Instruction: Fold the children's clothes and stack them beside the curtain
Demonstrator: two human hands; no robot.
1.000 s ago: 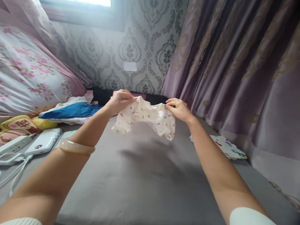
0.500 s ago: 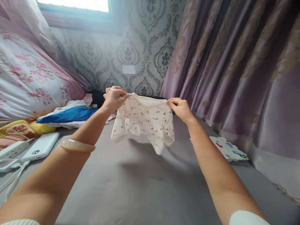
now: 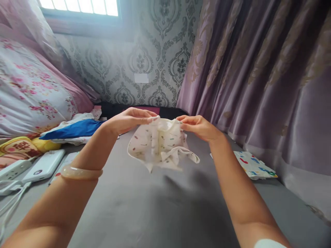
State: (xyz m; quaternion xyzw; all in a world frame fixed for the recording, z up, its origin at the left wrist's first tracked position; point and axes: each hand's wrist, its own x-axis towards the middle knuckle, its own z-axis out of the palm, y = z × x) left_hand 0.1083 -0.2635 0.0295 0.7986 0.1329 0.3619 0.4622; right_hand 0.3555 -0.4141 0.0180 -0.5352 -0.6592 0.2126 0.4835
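A small white baby garment [image 3: 160, 146] with tiny coloured prints hangs in the air over the grey bed sheet [image 3: 144, 210]. My left hand [image 3: 129, 120] pinches its upper left edge and my right hand [image 3: 198, 127] pinches its upper right edge. The two hands are close together, so the cloth sags and bunches between them, its lower hem flaring toward the right. A pale bangle [image 3: 80, 172] sits on my left forearm.
A folded white cloth with coloured letters [image 3: 252, 165] lies at the right by the purple curtain [image 3: 258, 79]. Blue and white clothes [image 3: 73, 129], a floral pillow [image 3: 31, 89], a white power bank [image 3: 42, 167] and cables lie at the left. Dark clothing [image 3: 144, 111] rests against the wall.
Half a second ago the garment was stretched flat between my raised hands. My hands have since come lower and closer together, and the cloth has slackened and bunched.
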